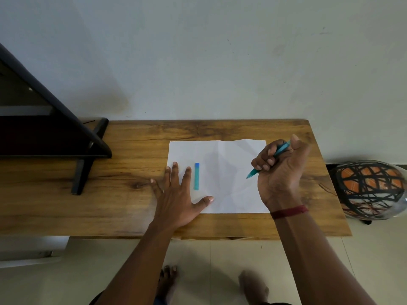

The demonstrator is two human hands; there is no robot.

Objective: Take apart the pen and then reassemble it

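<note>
Head view.

- Wood desk [132, 172] set against a pale wall. 1 creased white paper [229, 172] lies flat on it, right of centre.
- Left grip [176, 201]: bare hand, open, palm down, fingers straight and spread. Fingertips and thumb rest over the paper's left edge, and the heel of the hand is on bare desk. It holds nothing.
- Cap [196, 176]: teal with a blue far end. It lies flat on the paper, long axis pointing away from the person, just right of the left index finger. A thin gap shows between them.
- Right grip [279, 170]: bare hand, raised over the paper's right edge, palm turned up toward the camera, fingers curled tight round the pen [254, 173].
- The pen is teal, uncapped and slanted. Its tip points down-left over the paper, and its back end sticks out beside the thumb. Cannot tell whether the tip touches the paper.
- Red thread [289, 211] round the right wrist.
- Black stand [88, 155] with angled legs on the desk's left end.
- Helmet [370, 188], orange and black, off the desk's right end.
- 2 bare feet [167, 280] on the tiled floor below the near edge.
</note>
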